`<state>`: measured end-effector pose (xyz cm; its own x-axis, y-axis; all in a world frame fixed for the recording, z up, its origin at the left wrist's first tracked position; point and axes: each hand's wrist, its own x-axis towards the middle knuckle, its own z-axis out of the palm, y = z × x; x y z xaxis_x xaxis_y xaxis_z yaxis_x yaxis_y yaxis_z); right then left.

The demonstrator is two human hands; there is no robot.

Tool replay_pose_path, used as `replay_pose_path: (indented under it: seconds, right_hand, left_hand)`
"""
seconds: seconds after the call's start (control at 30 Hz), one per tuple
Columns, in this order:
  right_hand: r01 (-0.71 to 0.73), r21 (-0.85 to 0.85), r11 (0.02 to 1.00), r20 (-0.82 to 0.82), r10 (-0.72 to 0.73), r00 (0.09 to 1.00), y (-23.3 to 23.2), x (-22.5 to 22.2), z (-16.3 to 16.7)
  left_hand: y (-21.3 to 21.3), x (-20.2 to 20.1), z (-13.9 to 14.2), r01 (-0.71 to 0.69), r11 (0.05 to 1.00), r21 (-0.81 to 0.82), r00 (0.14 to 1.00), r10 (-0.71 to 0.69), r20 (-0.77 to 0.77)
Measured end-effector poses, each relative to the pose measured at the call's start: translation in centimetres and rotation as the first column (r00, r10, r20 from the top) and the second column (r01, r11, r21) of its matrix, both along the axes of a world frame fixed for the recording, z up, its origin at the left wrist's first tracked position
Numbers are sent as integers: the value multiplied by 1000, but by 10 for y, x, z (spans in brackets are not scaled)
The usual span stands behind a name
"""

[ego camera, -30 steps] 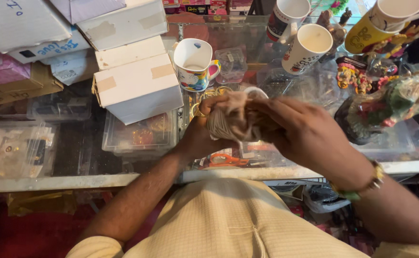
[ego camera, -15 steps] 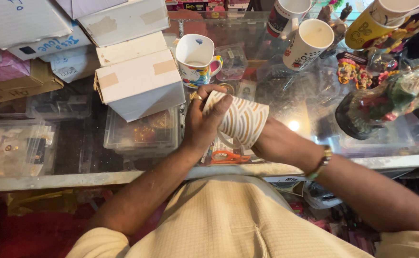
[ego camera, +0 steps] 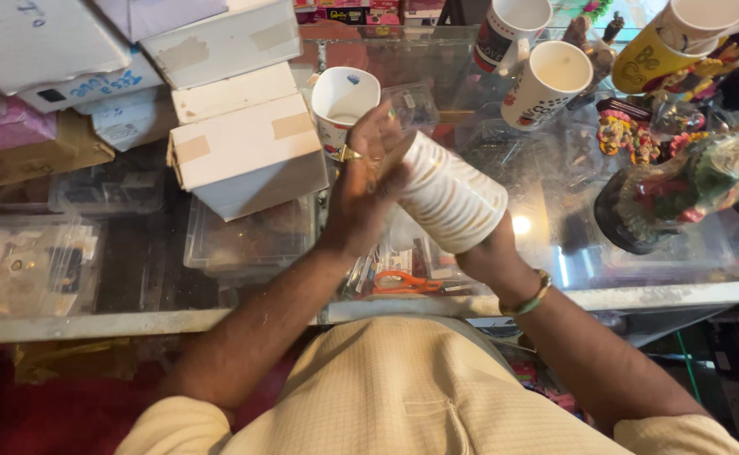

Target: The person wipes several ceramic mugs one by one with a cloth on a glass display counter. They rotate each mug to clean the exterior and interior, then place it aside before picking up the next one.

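I hold a white mug with thin gold stripes point(ego camera: 449, 198) tilted above the glass counter point(ego camera: 555, 202). My left hand point(ego camera: 369, 181), with a ring on one finger, presses flat against the mug's left side. My right hand point(ego camera: 492, 253) goes into the mug's open mouth from below; its fingers are hidden inside, and a bracelet shows at the wrist. Just behind my left hand stands a white mug with colourful print point(ego camera: 344, 101).
White cardboard boxes point(ego camera: 247, 143) are stacked at the left. More mugs point(ego camera: 551, 80) and a yellow mug point(ego camera: 664, 55) stand at the back right. Wrapped colourful figurines point(ego camera: 690, 181) sit at the right. Clear plastic boxes point(ego camera: 247, 236) lie under the glass.
The mug has been turned and raised; a second ago both hands covered it, now my right hand is inside it and the left hand rests on its side.
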<state>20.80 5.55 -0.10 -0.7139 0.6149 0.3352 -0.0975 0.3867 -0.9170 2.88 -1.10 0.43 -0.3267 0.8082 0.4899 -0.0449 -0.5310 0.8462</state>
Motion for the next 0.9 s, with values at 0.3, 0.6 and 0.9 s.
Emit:
replay_pose_path:
  seconds: [0.3, 0.6, 0.9]
  right_hand:
    - [134, 493, 859, 142, -232, 962, -19, -8, 14]
    - [-425, -829, 363, -519, -219, 826, -11, -2, -21]
    - [-134, -454, 881, -362, -45, 931, 18, 1, -56]
  left_hand:
    - [27, 41, -17, 95, 984, -149, 795, 15, 606]
    - [29, 15, -10, 550, 798, 245, 727, -602, 330]
    - [46, 39, -17, 114, 977, -183, 866, -8, 499]
